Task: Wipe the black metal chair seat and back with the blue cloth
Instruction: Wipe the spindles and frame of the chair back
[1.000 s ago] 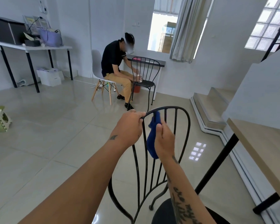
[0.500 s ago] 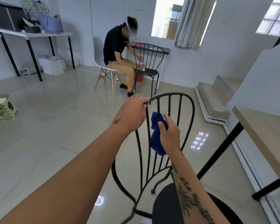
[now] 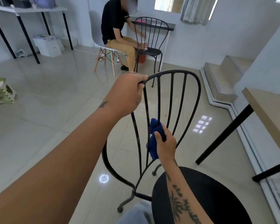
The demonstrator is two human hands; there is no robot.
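Note:
The black metal chair stands right in front of me; its curved barred back (image 3: 181, 101) rises at centre and its round black seat (image 3: 213, 196) fills the lower right. My left hand (image 3: 129, 92) grips the top rail of the back at its left end. My right hand (image 3: 166, 143) holds the bunched blue cloth (image 3: 153, 139) wrapped around one upright bar, about halfway down the back. My right forearm lies across the seat and hides part of it.
A wooden table (image 3: 268, 113) with black legs stands close on the right. Steps (image 3: 221, 78) rise at the right rear. Farther back a seated person (image 3: 118, 33) handles another black chair (image 3: 150, 39). A green stool (image 3: 2, 91) sits on the tiled floor at left.
My right hand has slid the blue cloth down the bar from near the top rail to mid-height. My left hand has kept its hold on the rail. My view has tilted downward.

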